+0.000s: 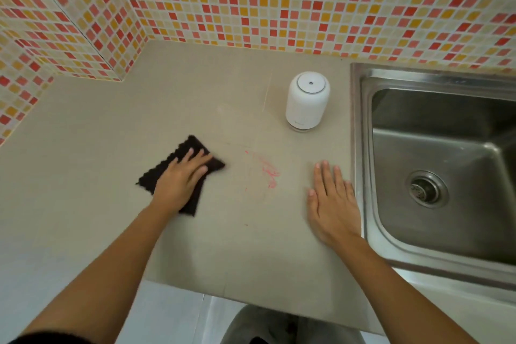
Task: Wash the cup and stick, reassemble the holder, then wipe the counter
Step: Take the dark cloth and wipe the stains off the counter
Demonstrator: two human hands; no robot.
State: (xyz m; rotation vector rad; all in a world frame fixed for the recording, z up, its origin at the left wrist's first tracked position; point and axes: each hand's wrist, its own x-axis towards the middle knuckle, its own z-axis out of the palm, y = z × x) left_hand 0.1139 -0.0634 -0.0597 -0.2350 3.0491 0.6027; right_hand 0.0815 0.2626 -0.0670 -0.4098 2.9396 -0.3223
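The left hand [178, 179] lay flat with its fingers spread on a dark cloth [192, 148], pressing it onto the bench [111, 126]. The right hand [332, 201] rested open, palm down, just beside the sink [363, 148]. Between both hands was a pink smear [265, 170]. The white holder [307, 100] stood upright behind it.
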